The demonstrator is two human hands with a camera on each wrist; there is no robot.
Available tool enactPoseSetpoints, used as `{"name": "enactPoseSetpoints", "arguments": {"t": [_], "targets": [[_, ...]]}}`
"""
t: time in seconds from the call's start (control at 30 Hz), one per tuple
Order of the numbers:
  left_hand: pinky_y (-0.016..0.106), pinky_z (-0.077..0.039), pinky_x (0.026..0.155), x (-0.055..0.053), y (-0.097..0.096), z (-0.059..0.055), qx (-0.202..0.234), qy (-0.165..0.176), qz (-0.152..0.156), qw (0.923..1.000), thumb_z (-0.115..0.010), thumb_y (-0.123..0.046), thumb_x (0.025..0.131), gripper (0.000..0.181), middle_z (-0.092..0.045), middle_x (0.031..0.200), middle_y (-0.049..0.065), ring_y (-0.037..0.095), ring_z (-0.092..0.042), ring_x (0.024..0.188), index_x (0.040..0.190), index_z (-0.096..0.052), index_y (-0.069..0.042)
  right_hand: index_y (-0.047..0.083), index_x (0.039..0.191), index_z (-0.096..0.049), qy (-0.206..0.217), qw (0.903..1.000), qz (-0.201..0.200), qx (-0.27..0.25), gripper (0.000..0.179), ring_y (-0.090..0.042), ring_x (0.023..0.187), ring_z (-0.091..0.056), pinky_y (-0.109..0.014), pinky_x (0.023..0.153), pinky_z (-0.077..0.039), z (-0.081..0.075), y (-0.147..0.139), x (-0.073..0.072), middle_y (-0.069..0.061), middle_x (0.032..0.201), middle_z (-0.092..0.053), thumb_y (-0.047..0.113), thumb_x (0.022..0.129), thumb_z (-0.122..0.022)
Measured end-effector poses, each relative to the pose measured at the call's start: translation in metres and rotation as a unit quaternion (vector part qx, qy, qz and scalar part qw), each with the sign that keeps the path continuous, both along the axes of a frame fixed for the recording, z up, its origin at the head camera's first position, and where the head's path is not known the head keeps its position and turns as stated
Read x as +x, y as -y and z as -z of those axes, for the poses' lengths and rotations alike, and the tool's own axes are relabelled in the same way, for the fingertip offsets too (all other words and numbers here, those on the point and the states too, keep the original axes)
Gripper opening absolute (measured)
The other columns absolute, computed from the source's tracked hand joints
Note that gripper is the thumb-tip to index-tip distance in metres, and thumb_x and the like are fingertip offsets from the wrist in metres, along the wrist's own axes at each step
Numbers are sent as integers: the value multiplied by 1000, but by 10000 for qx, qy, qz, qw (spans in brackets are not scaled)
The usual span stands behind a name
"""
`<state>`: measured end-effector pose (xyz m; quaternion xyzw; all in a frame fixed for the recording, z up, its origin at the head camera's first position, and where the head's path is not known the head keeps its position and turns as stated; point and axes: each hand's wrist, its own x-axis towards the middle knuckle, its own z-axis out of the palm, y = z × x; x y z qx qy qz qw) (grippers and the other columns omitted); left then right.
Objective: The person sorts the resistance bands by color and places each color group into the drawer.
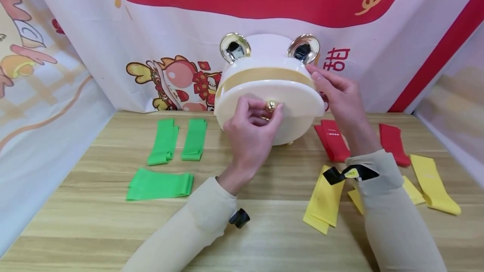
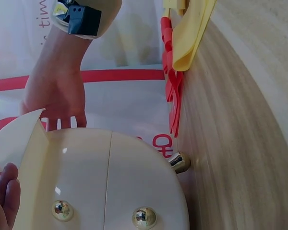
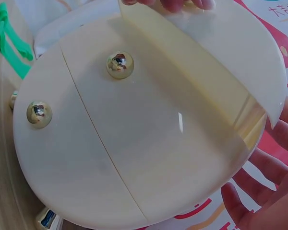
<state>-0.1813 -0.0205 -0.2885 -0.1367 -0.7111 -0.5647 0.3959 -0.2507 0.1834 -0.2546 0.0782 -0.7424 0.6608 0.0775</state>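
A white round storage box (image 1: pixel 298 123) with two gold-rimmed frog eyes on top stands at the back of the table. Its upper front panel (image 1: pixel 238 95) is tilted outward, leaving a gap below the cream-coloured rim. In the head view, my left hand (image 1: pixel 253 131) pinches the gold knob (image 1: pixel 271 105) on that panel between thumb and fingers. My right hand (image 1: pixel 342 95) touches the box's right side just below the right eye (image 1: pixel 303 49). Its fingers (image 3: pixel 266 165) reach along the box's edge, fairly straight, in the right wrist view. Two more gold knobs (image 2: pixel 62 211) show on the front in the left wrist view.
Green folded strips (image 1: pixel 160 184) lie on the wooden table (image 1: pixel 272 238) to the left. Red strips (image 1: pixel 334 139) and yellow strips (image 1: pixel 325 200) lie to the right, some partly under my right forearm. A printed white and red cloth (image 1: pixel 181 28) hangs right behind the box.
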Motion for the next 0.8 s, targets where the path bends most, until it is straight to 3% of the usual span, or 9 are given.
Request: {"name": "enactPoseSetpoints", "arguments": {"t": [0.27, 0.8], "targets": [[23, -63, 65, 9, 4, 2, -39, -75, 87, 9999, -87, -16, 89, 30, -79, 86, 13, 20, -77, 71, 98, -64, 1, 39, 142, -68, -54, 9999, 14, 130, 52, -18, 104, -70, -20, 75, -61, 0, -2, 1, 6, 149, -65, 57, 93, -73], [22, -62, 62, 21, 5, 6, -106, -181, 159, 9997, -88, -16, 89, 30, -79, 84, 13, 18, -77, 67, 99, -65, 1, 41, 143, -66, -46, 9995, 77, 294, 54, -17, 106, -70, -20, 76, -62, -1, -2, 2, 6, 150, -65, 60, 92, -72]]}}
